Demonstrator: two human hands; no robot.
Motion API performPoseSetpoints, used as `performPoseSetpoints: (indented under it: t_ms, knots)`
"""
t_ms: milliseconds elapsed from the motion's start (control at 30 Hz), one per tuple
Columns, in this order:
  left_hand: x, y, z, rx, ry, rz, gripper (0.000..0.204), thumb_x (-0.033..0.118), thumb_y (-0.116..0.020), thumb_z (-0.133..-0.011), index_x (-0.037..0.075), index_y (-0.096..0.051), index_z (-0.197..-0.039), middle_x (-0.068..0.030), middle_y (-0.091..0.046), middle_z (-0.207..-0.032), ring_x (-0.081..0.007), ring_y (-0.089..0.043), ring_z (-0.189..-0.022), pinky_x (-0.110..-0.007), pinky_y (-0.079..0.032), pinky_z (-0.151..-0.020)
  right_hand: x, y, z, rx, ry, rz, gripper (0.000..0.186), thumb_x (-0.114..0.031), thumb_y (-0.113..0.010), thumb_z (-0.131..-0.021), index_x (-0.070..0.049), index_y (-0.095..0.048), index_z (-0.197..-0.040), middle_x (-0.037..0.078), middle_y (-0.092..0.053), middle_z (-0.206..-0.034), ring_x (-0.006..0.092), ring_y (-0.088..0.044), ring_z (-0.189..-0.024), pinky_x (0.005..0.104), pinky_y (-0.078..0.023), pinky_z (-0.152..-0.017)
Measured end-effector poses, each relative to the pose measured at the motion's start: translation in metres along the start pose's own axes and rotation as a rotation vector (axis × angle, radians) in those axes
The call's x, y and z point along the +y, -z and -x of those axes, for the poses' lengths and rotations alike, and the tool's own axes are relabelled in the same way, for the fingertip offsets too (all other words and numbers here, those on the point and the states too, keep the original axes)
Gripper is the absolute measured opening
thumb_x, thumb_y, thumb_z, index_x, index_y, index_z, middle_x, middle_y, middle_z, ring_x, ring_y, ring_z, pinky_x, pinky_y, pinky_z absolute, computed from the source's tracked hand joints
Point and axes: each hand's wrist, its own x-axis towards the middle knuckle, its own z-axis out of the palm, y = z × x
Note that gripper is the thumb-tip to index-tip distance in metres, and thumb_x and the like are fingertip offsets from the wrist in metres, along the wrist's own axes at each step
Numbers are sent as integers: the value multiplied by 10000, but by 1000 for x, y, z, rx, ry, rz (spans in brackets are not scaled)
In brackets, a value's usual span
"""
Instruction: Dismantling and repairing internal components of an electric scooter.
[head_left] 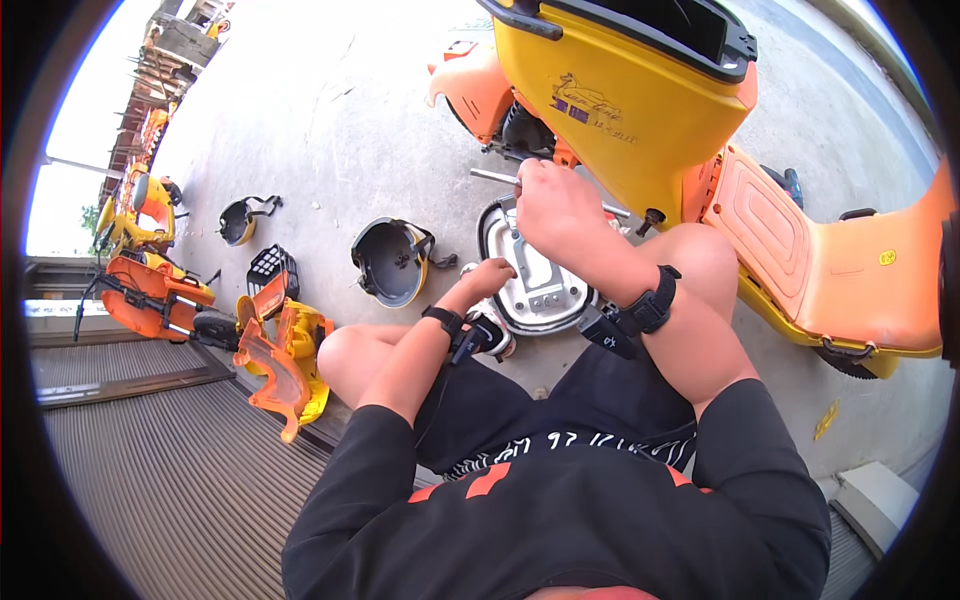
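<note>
Purple and dark lettering [593, 108] on the yellow panel [640, 75], upper centre; white characters [570, 441] on dark clothing [560, 515], lower centre; yellow label [887, 257] on orange panel [870, 285], right.

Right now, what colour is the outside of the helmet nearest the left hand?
The helmet is yellow outside; the head view shows it.

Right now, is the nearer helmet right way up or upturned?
The helmet is upturned: its dark hollow faces the camera.

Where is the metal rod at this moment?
In the head view, the metal rod is in the upper middle, in the right hand, one end pointing left; the yellow scooter body lies to its upper right.
</note>
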Motion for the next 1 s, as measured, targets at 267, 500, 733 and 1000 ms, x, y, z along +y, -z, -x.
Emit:
performPoseSetpoints:
  t_ms: [267,500,733,1000]
  knots:
    - [-92,-116,-45,-47,-156,-478,543,310,-606,-913,-30,-421,-1294,-283,-706,-1072,-447,-695,-1004,-541,-538,-878,-12,-32,-13,164,-18,-67,115,-94,-587,-875,-24,-597,-966,178,-671,-972,359,-664,-968,478,-545,-813]
    - [-63,-112,-60,39,-136,-616,361,322,-499,-976,47,-687,-1116,-220,-728,-1084,-401,-705,-1019,-518,-552,-866,0,-28,-7,64,20,-41,156,-64,-592,-821,8,-620,-956,210,-689,-996,384,-682,-979,474,-565,-829]
    - [-60,-122,-63,-10,-6,-562,470,426,-482,-977,62,-742,-1121,-190,-725,-1150,-372,-688,-1089,-486,-528,-943,9,-25,-4,92,-5,-26,138,-78,-574,-851,4,-630,-947,211,-683,-941,411,-667,-927,508,-537,-816]
    - [-88,-110,-120,-56,-112,-524,471,377,-478,-976,4,-718,-1136,-246,-691,-1189,-420,-663,-1110,-500,-518,-971,22,-33,-7,35,8,175,275,-85,-620,-839,62,-565,-1065,253,-696,-975,363,-715,-961,450,-590,-816]
